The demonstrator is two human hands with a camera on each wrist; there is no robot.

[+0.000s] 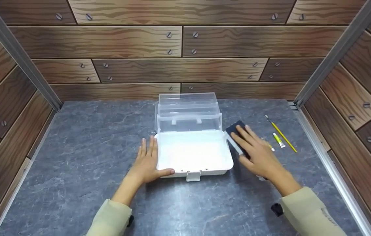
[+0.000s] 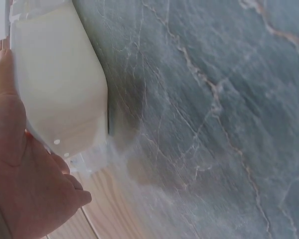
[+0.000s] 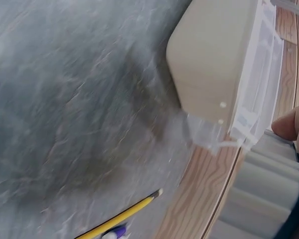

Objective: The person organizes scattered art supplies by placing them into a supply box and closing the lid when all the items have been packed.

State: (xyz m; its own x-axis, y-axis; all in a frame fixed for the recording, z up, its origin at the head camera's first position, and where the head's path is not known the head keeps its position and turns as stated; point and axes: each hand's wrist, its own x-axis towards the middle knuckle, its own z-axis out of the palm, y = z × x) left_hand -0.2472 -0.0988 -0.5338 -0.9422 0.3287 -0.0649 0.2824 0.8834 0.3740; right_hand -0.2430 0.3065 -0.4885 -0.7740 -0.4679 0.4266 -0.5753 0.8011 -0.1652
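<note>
A white plastic case [image 1: 193, 150] stands in the middle of the table with its clear lid [image 1: 188, 109] raised at the back. My left hand [image 1: 146, 164] rests against the case's left side, fingers straight, thumb lying over the front rim. The left wrist view shows that hand [image 2: 32, 174] along the case's wall. Just right of the case, my right hand [image 1: 257, 152] holds a flat dark-topped box [image 1: 235, 124] with a pale side, tilted. In the right wrist view, the box's ridged pale side [image 3: 259, 194] shows, with the thumb at its edge.
Toward the right lie a yellow paintbrush [image 1: 281, 133] and a small yellow-green paint tube [image 1: 279, 140]. Another small item, partly behind the right hand, shows a white end [image 1: 272, 149]. Wood-patterned walls [image 1: 182, 70] and metal rails [image 1: 331, 170] bound the grey table.
</note>
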